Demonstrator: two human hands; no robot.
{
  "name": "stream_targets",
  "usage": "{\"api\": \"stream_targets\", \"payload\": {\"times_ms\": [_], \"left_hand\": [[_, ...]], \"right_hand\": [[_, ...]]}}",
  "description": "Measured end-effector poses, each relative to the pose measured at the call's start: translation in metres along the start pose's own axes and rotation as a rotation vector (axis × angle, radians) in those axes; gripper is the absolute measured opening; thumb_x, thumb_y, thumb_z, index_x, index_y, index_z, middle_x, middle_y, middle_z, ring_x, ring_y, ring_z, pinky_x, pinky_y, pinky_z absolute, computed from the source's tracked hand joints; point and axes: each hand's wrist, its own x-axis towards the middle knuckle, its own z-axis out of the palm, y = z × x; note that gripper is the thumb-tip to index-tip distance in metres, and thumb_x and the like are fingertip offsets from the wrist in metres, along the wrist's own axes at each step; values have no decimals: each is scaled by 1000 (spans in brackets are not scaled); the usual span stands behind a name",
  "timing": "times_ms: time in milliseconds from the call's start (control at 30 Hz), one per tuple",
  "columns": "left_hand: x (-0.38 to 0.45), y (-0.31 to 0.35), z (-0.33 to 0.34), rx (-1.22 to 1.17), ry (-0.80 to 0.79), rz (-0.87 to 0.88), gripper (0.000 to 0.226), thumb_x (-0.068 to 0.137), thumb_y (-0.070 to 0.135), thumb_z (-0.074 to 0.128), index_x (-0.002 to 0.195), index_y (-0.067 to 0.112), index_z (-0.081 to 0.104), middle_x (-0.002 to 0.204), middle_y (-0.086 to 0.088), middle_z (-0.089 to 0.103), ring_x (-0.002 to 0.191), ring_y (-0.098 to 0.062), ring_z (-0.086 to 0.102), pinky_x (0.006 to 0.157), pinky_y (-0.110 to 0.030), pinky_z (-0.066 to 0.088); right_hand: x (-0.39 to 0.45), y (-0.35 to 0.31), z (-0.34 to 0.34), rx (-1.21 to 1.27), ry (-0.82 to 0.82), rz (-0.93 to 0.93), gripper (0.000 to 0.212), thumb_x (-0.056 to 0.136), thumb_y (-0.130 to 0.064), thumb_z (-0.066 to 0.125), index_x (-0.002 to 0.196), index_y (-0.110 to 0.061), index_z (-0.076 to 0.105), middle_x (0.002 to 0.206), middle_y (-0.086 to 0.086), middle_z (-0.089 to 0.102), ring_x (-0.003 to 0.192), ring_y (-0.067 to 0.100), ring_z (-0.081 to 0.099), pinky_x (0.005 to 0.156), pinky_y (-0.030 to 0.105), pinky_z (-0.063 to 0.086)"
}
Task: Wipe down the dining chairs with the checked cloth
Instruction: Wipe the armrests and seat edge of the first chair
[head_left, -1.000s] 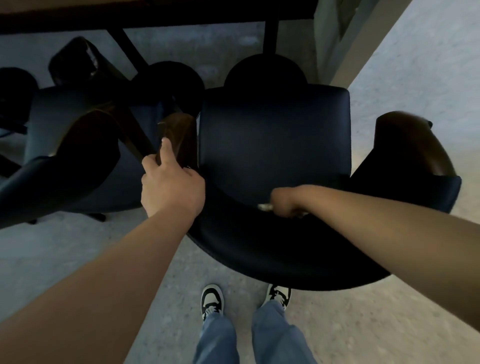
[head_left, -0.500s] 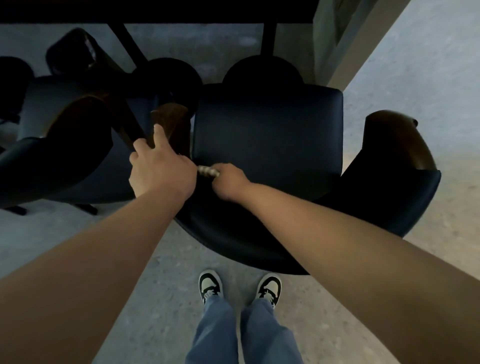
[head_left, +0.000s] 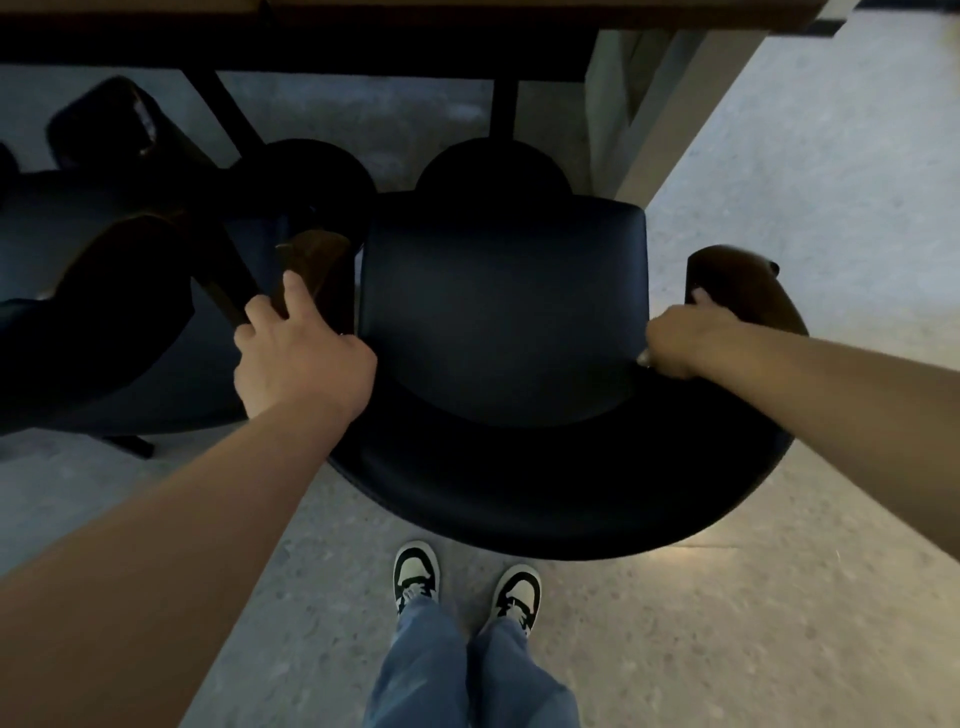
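Two hands reach down to a dark upholstered dining chair (head_left: 498, 322) seen from above, its curved backrest nearest the camera and its seat running in under the tabletop (head_left: 467, 15), whose edge crosses the top of the view and hides the far end of the seat. The left hand (head_left: 298, 358) grips the chair's left wooden armrest (head_left: 317, 260), fingers curled over it with the forefinger lying along the wood; the rest of that armrest is lost in shadow. The right hand (head_left: 680, 340) is at the inner corner where the seat meets the right wooden armrest (head_left: 743, 280), fingers bent, one fingertip on the wood. A small pale scrap of the checked cloth (head_left: 643, 357) shows under the heel of this hand, against the upholstery; nearly all of it is covered by the hand, so its pattern cannot be read. The hand appears bunched round it.

To the left stands a second chair (head_left: 104, 332), cut off by the frame edge and very dark, with its outline hard to follow. Black table legs (head_left: 504, 109) descend behind both chairs. Below, on the speckled floor (head_left: 727, 623), are two black-and-white sneakers (head_left: 415, 571) and blue jeans (head_left: 467, 675), cut off at the bottom.
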Motion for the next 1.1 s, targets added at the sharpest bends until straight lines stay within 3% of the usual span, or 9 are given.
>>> {"api": "stream_targets", "payload": {"times_ms": [167, 267, 433, 533, 667, 733, 900, 967, 1100], "left_hand": [[-1, 0, -1, -4, -12, -2, 72, 94, 31, 45, 155, 22, 7, 155, -15, 17, 134, -39, 28, 95, -50, 41], [-1, 0, -1, 0, -12, -10, 72, 94, 31, 44, 155, 22, 7, 155, -15, 17, 134, -40, 29, 94, -50, 41], [-2, 1, -1, 3, -15, -21, 71, 94, 31, 44, 155, 23, 7, 155, -14, 17, 133, -39, 30, 93, -49, 41], [-2, 2, 0, 5, -12, -23, 71, 94, 31, 44, 155, 23, 7, 154, -14, 18, 133, -39, 30, 93, -49, 42], [-1, 1, -1, 3, -14, -22, 71, 94, 31, 44, 155, 23, 7, 154, -15, 19, 132, -39, 31, 93, -49, 42], [-2, 1, -1, -2, -18, -21, 72, 94, 30, 44, 155, 23, 7, 154, -15, 19, 132, -39, 31, 93, -48, 42], [-2, 2, -1, -1, -16, -24, 72, 94, 31, 44, 155, 24, 7, 154, -14, 19, 132, -38, 32, 93, -48, 41], [-1, 1, -1, 3, -16, -26, 72, 94, 31, 44, 155, 24, 7, 154, -14, 19, 132, -38, 32, 92, -47, 42], [-1, 1, -1, -9, -21, -30, 74, 92, 30, 46, 155, 23, 8, 153, -14, 21, 131, -38, 33, 93, -47, 41]], "right_hand": [[-11, -40, 2, 8, -78, -83, 38, 94, -21, 53, 128, -6, 55, 133, 14, 54, 120, 31, 54, 100, 40, 45], [-33, -107, -5, 204, -39, -216, 36, 95, -14, 46, 126, -1, 57, 133, 14, 55, 121, 30, 55, 96, 35, 46], [-76, -185, -34, 921, 82, -280, 26, 96, -13, 44, 103, 4, 62, 116, 22, 61, 106, 35, 59, 77, 29, 46], [-105, -184, -31, 998, 262, -403, 23, 92, -10, 46, 81, 1, 63, 101, 19, 67, 95, 35, 62, 70, 29, 46], [-137, -168, -10, 926, 440, -631, 26, 82, -1, 44, 95, -5, 66, 98, 15, 68, 91, 34, 62, 79, 42, 52], [-123, -150, -4, 768, 368, -603, 29, 80, -1, 43, 97, -7, 65, 101, 18, 68, 96, 37, 62, 78, 35, 51], [-61, -112, -5, 488, -26, -213, 25, 91, -13, 49, 107, 1, 62, 108, 20, 64, 93, 33, 63, 72, 29, 45], [-66, -132, -15, 655, -18, -221, 18, 92, -16, 51, 99, -3, 61, 106, 20, 64, 82, 30, 60, 66, 27, 43], [-92, -196, -54, 1056, 139, -375, 21, 94, -12, 44, 90, 0, 61, 106, 19, 63, 92, 32, 59, 67, 28, 40]]}}
